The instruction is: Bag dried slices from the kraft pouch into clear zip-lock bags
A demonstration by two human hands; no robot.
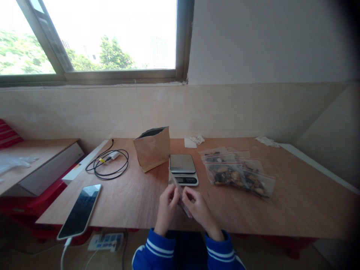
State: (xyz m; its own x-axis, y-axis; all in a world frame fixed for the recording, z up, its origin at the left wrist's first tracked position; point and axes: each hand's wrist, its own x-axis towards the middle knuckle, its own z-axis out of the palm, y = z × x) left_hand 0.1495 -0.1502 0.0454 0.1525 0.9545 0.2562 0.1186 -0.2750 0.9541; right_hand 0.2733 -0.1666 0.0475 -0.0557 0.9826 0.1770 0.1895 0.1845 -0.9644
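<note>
Between my hands is a clear zip bag (pixel 185 208) with a reddish strip along its edge, held in front of the scale. My left hand (pixel 168 199) pinches it from the left and my right hand (pixel 196 204) from the right, fingers closed on the plastic. The bag looks flat; what it may contain is hard to see. Just beyond stands a small kitchen scale (pixel 182 164) with a steel plate and a dark display. An open brown paper pouch (pixel 154 150) stands upright to its left. Several filled zip bags (pixel 227 174) of dried brown and dark pieces lie to its right.
On the wooden table (pixel 298 202) lie a coiled black cable (pixel 97 172) and crumpled white tissue (pixel 198 140). A smartphone (pixel 80 211) with a white cable plugged in is at the front left. A power strip (pixel 106 242) sits below the table edge.
</note>
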